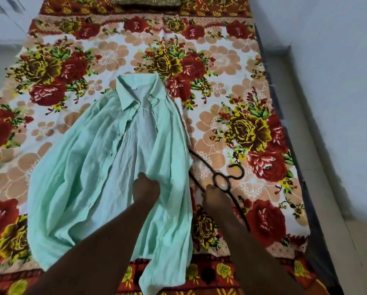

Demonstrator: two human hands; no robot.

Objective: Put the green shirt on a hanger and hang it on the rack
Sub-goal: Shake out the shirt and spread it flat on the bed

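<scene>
A person's two bare forearms reach in over the near edge of a bed [270, 133] covered by a flowered sheet. The left hand [145, 188] has its fingers curled into a fold of the green shirt [97, 167] and grips the cloth at the front opening. The shirt lies unbuttoned and spread across the middle of the bed, with its collar [133, 96] toward the far edge and its hem trailing off the near one. Just beside it, toward the right edge, lies a dark hanger [242, 171]. The right hand [215, 198] rests on it below the hook, though blur hides whether those fingers have closed. The shirt looks thin, light and limp, likely to sag and slide, so the shoulders or collar seem the best places to take hold. The hanger looks stiff and easy to lift by its neck. No rack is in view.
</scene>
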